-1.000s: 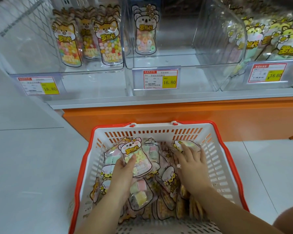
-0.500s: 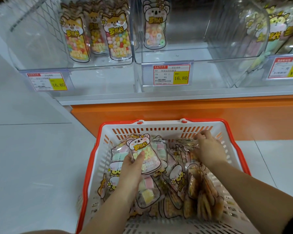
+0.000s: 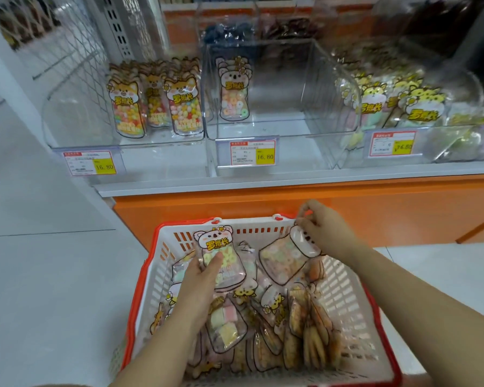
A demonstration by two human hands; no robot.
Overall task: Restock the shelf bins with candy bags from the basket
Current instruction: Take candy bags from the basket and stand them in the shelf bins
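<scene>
A white basket with a red rim (image 3: 162,255) stands on the floor, filled with several candy bags. My left hand (image 3: 199,286) grips a koala-printed bag of ring candy (image 3: 218,247) upright over the basket's left side. My right hand (image 3: 323,231) pinches the top of a second ring-candy bag (image 3: 282,261), which hangs tilted, back side up, near the far right rim. On the shelf, the middle clear bin (image 3: 299,107) holds matching koala bags (image 3: 234,93) at its left wall.
The left bin (image 3: 76,118) holds dog-printed candy bags (image 3: 154,101); the right bin has cat-printed bags (image 3: 403,104). Price tags (image 3: 252,152) hang on the bin fronts. An orange base panel (image 3: 263,202) runs under the shelf. Light floor tiles lie to the left.
My right hand has pinched a ring-candy bag and lifted it toward the basket's far right rim. My left hand has raised its koala bag slightly. The view has tilted up.
</scene>
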